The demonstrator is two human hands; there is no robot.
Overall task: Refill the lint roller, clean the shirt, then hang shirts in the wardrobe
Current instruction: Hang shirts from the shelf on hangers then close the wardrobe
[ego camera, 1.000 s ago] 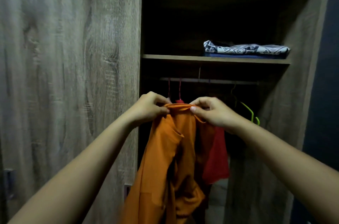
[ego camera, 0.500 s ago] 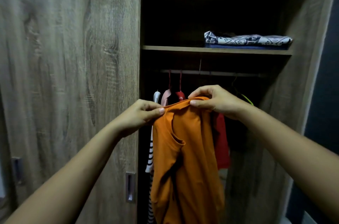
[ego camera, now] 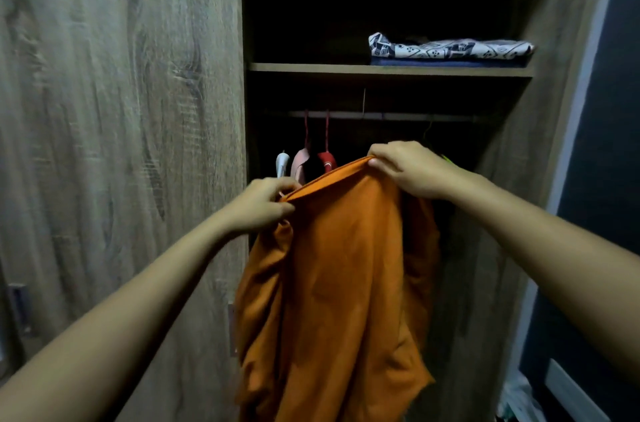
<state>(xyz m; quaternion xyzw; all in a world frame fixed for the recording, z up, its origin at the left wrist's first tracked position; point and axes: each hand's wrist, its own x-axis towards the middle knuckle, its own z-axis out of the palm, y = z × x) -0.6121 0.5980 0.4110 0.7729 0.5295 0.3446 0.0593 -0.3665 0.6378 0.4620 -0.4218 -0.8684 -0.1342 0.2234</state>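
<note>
Here, the left hand (ego camera: 263, 205) pinches one end of the top edge of the soft orange cloth shirt (ego camera: 339, 266) — the right hand (ego camera: 405, 169) pinches the other end, a bit higher. The shirt hangs down between both hands, before the open brown wooden wardrobe (ego camera: 121, 110).

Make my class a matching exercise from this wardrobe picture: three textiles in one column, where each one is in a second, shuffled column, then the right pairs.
Column one:
1. orange shirt
2. patterned folded cloth
3. red garment

Column two:
A. lies on the shelf
B. hangs from the rail
C. held at its top edge by the left hand and right hand

Pairs: 1-C, 2-A, 3-B
</note>
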